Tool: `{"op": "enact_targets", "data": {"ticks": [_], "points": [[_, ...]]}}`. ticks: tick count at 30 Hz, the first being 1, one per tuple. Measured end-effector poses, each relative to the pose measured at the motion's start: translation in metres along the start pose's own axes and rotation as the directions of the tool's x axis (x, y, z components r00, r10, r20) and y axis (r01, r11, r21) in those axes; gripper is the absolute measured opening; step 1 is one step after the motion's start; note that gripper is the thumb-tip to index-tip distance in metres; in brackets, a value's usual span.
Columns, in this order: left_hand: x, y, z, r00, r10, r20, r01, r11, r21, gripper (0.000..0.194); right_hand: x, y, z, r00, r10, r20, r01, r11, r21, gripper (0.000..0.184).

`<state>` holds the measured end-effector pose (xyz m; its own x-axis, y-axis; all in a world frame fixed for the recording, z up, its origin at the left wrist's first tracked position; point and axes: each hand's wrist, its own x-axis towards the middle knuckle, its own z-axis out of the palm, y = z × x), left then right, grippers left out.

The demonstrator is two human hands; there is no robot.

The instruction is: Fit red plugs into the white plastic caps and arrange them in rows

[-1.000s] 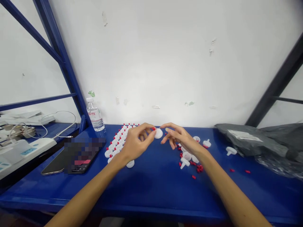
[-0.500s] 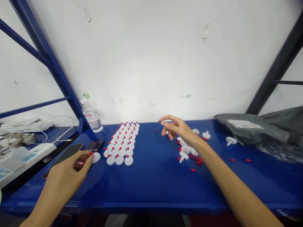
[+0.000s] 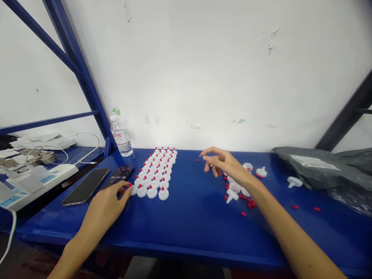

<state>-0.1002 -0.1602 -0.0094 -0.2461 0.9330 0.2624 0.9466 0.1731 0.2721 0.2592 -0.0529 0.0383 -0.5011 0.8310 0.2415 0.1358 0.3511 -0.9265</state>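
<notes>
Beside red-tipped, round white plastic pieces [image 3: 152, 192], the left hand [image 3: 106, 203] pinches another [image 3: 134, 190] by its tip; seat it flat, release straight upward. The right hand [image 3: 223, 164] has its grip apart.

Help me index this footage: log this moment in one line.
left hand: pinching red-capped white disc, left end of nearest row | right hand: raised, nothing visibly held, near loose red caps
</notes>
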Motion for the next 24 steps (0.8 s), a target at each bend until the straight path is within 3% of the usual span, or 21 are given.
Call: {"op": "enact_targets", "data": {"ticks": [6, 9, 12, 14, 19, 24], "points": [[-0.012, 0.015, -0.01, 0.992, -0.026, -0.121, 0.025, 1.0, -0.002, 0.034, 0.001, 0.0, 0.001, 1.0, -0.002, -0.007, 0.001, 1.0, -0.019, 0.035], [-0.027, 0.036, -0.01, 0.987, 0.161, -0.008, -0.16, 0.973, -0.166, 0.036, 0.001, 0.0, 0.0, 1.0, -0.002, -0.015, 0.002, 1.0, -0.025, 0.034], [-0.042, 0.058, 0.001, 0.917, 0.378, 0.13, -0.328, 0.898, -0.294, 0.038, 0.001, 0.001, -0.001, 1.0, 0.001, -0.022, -0.002, 0.999, -0.032, 0.034], [-0.048, 0.068, 0.011, 0.887, 0.436, 0.151, -0.387, 0.881, -0.271, 0.038, 0.002, 0.002, -0.002, 0.999, 0.003, -0.032, -0.004, 0.999, -0.038, 0.036], [-0.046, 0.07, 0.03, 0.914, 0.398, 0.077, -0.393, 0.917, -0.07, 0.039, 0.004, 0.006, -0.004, 0.999, -0.003, -0.048, 0.001, 0.999, -0.048, 0.037], [-0.044, 0.064, 0.032, 0.918, 0.392, 0.062, -0.388, 0.919, -0.062, 0.039, 0.005, 0.01, -0.005, 0.998, -0.003, -0.056, 0.0, 0.998, -0.067, 0.035]]}}
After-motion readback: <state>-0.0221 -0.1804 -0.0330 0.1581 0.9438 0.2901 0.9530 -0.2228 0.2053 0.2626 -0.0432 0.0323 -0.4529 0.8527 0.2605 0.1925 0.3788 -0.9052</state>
